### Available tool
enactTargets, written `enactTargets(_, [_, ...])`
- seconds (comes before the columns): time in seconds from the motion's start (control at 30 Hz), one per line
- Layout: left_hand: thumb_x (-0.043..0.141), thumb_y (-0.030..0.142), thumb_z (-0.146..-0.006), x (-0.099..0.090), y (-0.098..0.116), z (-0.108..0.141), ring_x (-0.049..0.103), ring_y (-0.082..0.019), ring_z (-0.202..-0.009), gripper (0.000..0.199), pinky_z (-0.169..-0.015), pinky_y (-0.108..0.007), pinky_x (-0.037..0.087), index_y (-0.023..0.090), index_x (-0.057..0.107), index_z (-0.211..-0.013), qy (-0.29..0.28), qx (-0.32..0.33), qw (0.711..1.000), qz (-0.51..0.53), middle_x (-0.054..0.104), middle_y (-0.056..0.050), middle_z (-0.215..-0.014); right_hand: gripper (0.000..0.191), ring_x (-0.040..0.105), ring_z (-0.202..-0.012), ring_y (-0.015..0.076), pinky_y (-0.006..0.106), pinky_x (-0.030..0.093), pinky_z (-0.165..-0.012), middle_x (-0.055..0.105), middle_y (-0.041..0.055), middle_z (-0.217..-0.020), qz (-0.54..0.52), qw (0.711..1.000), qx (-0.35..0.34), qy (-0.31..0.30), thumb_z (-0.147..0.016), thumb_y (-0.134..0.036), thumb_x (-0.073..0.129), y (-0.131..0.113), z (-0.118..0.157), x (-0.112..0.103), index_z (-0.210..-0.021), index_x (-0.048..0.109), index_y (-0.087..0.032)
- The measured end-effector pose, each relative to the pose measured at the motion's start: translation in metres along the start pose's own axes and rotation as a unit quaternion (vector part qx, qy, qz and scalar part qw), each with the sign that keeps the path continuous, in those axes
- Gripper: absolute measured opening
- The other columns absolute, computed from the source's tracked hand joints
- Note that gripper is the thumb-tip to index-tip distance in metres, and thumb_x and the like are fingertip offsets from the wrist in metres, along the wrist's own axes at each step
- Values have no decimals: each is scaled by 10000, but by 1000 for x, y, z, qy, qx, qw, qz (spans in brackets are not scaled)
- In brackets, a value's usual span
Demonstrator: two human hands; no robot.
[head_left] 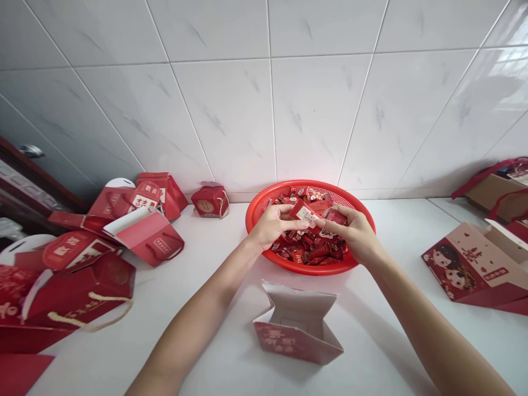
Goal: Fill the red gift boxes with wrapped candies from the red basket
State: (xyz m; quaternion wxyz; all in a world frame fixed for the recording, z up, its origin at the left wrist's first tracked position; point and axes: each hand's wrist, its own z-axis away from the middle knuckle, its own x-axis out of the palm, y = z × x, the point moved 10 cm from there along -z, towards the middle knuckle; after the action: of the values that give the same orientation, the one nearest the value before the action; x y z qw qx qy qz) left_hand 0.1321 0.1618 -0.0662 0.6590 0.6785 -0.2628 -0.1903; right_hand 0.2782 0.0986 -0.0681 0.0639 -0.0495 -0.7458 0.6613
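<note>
Head view: the left hand [270, 226] is pinching a red-and-white packet [304, 213] over the red basket [307, 269]; the right hand [359, 234] is partly hiding a red wrapper [337, 216], whether gripped I cannot tell.

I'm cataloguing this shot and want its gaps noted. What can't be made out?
All in the head view:
Red basket: floor hidden by wrapped packets.
Open box: small print on its front too blurred to read.
Brown box: cut off by the right edge.
Held packet: far side hidden by its near face.
</note>
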Motion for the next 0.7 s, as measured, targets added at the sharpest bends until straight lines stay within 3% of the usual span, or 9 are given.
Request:
enactTargets(0.3, [991,333,-559,5,1,1,775,-286,-921,408,-901,-425,614,157,823,-886,-16,-11,1000,7,824,-84,-884,419,636,-631,175,313,550,-624,686,-4,-689,-48,999,7,-10,-570,-451,995,5,0,-1,-781,724,-210])
enactTargets(0.47, [928,507,-656,1,2,0,763,-237,-840,421,-907,-399,610,157,837,-871,-22,-14,1000,-5,818,-88,-920,418,628,-628,186,335,544,-628,672,-3,-675,-26,1000,4,-16,-582,-483,982,3,0,-1,-750,710,-215])
enactTargets(0.57, [937,517,-633,-2,5,-1,750,-226,-831,427,-881,-377,612,158,836,-843,-21,4,999,-27,812,-83,-895,432,632,-638,193,346,554,-633,668,3,-685,-15,1000,-2,-12,-608,-527,961,4,-1,-2,-757,699,-217])
enactTargets(0.7, [943,510,-624,-8,10,-2,748,-222,-839,435,-859,-371,620,159,836,-858,14,32,999,-16,811,-72,-899,459,691,-707,232,393,603,-713,711,25,-751,-28,1000,2,13,-633,-551,945,6,-3,-7,-870,732,-221])
